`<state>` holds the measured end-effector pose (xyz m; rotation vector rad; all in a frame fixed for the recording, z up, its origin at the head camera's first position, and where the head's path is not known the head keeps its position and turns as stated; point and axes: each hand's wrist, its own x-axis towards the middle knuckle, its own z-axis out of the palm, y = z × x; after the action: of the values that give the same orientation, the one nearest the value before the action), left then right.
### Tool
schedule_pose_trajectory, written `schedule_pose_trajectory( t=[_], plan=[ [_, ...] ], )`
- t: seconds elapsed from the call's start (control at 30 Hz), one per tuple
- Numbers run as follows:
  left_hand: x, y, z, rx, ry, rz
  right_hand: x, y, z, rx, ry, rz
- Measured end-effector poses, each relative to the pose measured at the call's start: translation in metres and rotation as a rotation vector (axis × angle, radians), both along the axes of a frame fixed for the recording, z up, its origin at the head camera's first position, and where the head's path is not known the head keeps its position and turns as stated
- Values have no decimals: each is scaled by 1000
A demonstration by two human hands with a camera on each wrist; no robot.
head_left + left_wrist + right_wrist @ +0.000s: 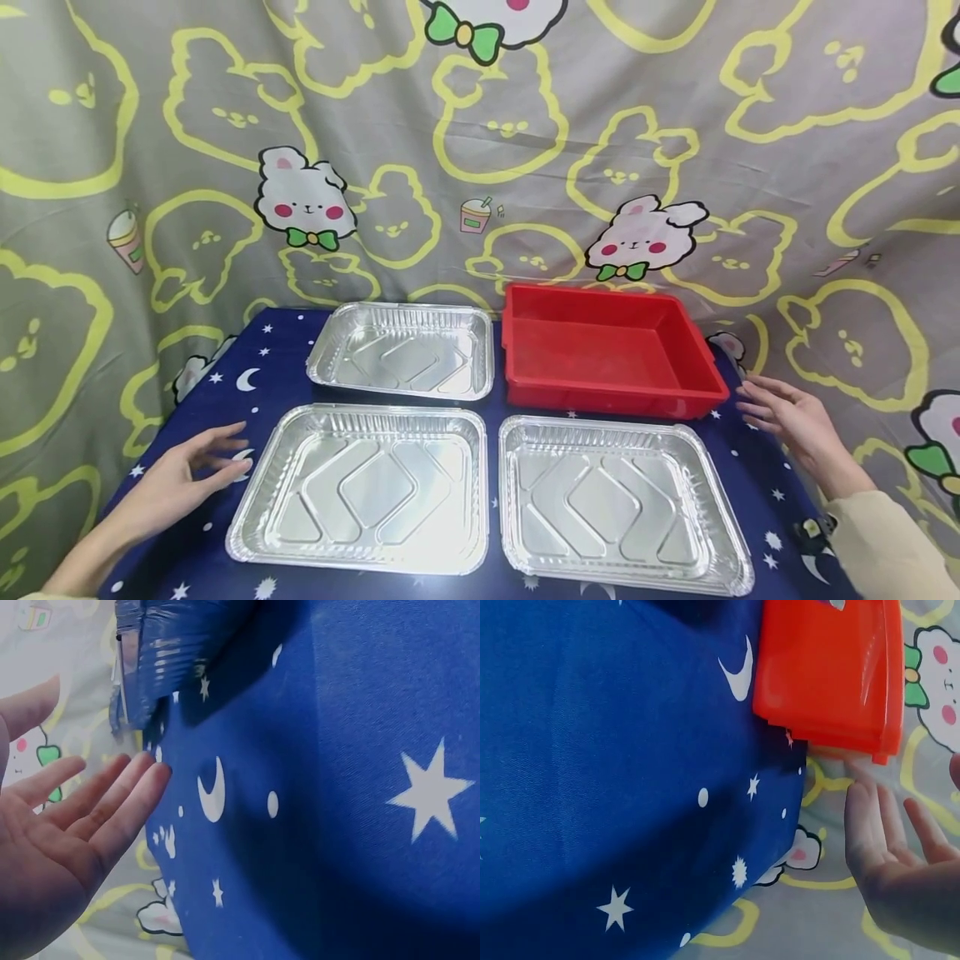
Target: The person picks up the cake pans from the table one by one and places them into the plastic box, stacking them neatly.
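Note:
My left hand [183, 475] hovers at the left side of the table, its fingers spread and nothing in them. Nearest to it is the front left foil tray [378, 483], apart from the fingers. In the left wrist view the left palm [56, 847] faces the camera, bare. On the far side, my right hand [798, 421] is held beside the right front corner of a red plastic bin [615, 400]. Its fingers look relaxed and hold nothing; in the right wrist view a small gap separates the right hand [900, 862] from the red bin [829, 682].
A second foil tray [622, 500] lies at front right, and a third foil tray [401, 358] at back left, beside the bin. All stand on a dark blue tablecloth [225, 417] with stars and moons. A rabbit-patterned curtain [390, 167] hangs behind.

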<state>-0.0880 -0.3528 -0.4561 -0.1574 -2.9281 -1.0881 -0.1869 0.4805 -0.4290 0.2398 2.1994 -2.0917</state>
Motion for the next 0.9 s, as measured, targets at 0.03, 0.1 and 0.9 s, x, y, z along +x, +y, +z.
schedule_pose_trajectory(
  t=[0.03, 0.1, 0.9],
  plan=[
    [1, 0, -1, 3, -14, 1, -1, 1, -1, -15, -3, 12],
    [1, 0, -3, 14, -53, 4, -2, 4, -2, -34, -13, 33],
    [5, 10, -25, 294, -180, -50, -17, 4, -13, 46, -59, 94]
  ],
)
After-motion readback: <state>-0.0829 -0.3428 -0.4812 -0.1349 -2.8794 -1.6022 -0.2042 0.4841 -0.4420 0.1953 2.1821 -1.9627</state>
